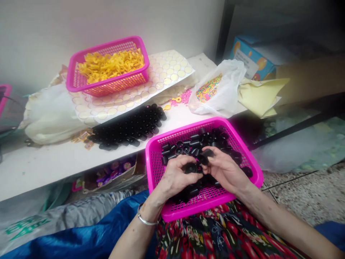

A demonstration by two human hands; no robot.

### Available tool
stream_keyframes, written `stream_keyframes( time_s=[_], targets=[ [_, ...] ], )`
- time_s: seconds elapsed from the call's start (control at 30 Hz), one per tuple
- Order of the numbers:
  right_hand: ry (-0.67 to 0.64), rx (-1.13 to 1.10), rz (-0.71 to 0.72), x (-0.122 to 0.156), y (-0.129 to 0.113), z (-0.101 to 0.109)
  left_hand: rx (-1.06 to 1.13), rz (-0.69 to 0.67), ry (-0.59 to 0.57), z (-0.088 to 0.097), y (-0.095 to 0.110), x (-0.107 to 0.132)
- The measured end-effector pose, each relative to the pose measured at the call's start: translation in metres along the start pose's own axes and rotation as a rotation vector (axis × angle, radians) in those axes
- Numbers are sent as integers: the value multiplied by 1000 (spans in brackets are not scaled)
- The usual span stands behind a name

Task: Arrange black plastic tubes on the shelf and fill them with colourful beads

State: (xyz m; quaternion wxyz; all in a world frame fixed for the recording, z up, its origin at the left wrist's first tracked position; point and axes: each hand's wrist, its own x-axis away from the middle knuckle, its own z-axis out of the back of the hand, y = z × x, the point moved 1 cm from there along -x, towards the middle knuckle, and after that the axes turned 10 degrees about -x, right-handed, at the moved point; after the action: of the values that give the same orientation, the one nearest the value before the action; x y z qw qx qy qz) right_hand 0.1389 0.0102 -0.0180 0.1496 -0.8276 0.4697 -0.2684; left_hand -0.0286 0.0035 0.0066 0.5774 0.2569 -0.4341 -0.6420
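Observation:
A pink plastic basket [172,213] full of loose black plastic caps [196,141] rests on my lap against the shelf edge. Over it, my left hand [175,176] curls thumb and fingers around a round black cap [191,167]. My right hand [225,169] pinches another black cap [207,155] between thumb and fingertips, tilted and close to the left one. Whether the two caps touch, I cannot tell. On the white shelf [54,169] beyond, many black caps [126,126] stand upright in packed rows.
At the back, a pink basket [107,88] of yellow plastic pieces [113,64] sits on sticker sheets [178,68]. A white bag [231,77] of coloured beads [208,88] lies to its right, near yellow paper [260,95] and a blue box [248,57]. Purple items [114,171] lie under the shelf.

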Motion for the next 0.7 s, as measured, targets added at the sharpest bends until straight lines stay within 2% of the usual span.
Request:
stream_keyframes(
  time_s=[0.13, 0.2, 0.3, 0.37, 0.43, 0.5, 0.57, 0.63, 0.7],
  targets=[
    [46, 87, 76, 5, -2, -5, 147, 91, -106, -10, 5, -4],
    [77, 99, 93, 5, -3, -3, 213, 139, -90, -8, 3, -5],
    [137, 94, 140, 3, -11, 8, 378, 203, 18, 6, -6, -8],
    [171, 82, 176, 3, -21, 18, 514, 242, 32, 18, -15, -12],
    [194, 67, 203, 4, -30, 26, 509, 253, 31, 28, -26, -18],
    [212, 60, 201, 6, -36, 32, 262, 232, 38, 32, -35, -27],
    [227, 65, 173, 8, -37, 34, -138, 154, 39, 30, -40, -37],
    [241, 71, 137, 10, -34, 34, -555, 44, -2, 22, -39, -47],
    [253, 85, 117, 11, -31, 33, -876, -30, -77, 14, -37, -57]
  ],
)
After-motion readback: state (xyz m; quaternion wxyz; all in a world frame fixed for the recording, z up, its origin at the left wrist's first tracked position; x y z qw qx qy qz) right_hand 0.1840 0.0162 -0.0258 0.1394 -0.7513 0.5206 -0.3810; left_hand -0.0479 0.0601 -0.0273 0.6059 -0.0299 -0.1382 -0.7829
